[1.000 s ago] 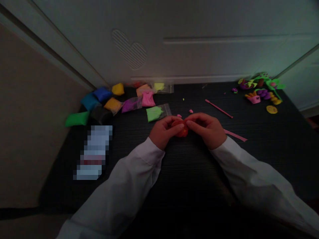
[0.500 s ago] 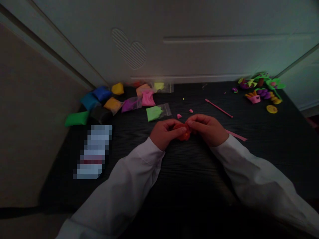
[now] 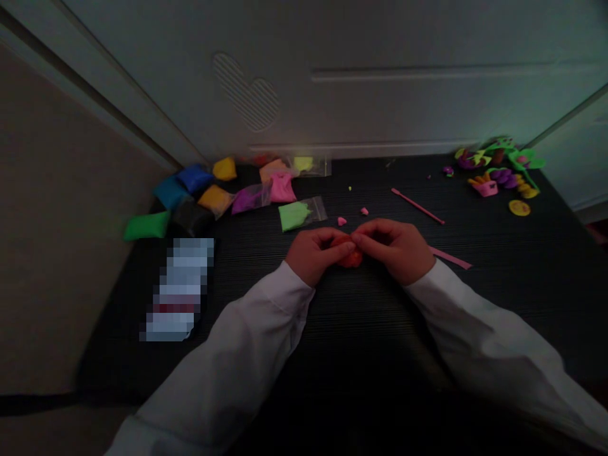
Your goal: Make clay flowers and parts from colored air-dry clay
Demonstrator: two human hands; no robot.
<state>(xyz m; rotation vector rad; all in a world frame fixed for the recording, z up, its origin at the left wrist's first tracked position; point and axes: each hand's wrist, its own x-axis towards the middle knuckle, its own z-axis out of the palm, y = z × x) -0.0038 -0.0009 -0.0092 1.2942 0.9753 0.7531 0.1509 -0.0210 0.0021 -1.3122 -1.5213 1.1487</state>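
Note:
Between both hands is a lump of red-orange modelling clay (image 3: 352, 257), with what may be a bag around it; the dim light hides which. My left hand (image 3: 313, 254) is closed on its left side, thumb pressed across the top. The fingertips of my right hand (image 3: 396, 249) pinch the upper right edge, close to my left thumb. Just beyond the hands lie two small pink clay pieces (image 3: 342, 221). A pink modelling stick (image 3: 418, 206) rests past my right hand, and a flat pink tool (image 3: 451, 258) sticks out beside the right wrist.
Bagged clay in many colours, including a light green bag (image 3: 294, 216) and a green pack (image 3: 147, 226), lies at the back left. A blurred-out phone-like object (image 3: 178, 291) is at left. Finished clay figures (image 3: 498, 168) stand at the back right. A white panel (image 3: 380, 107) rises behind the dark table (image 3: 332, 329).
My right hand has shifted slightly left, its fingertips now meeting the clay nearer my left thumb. My left hand stays almost in place.

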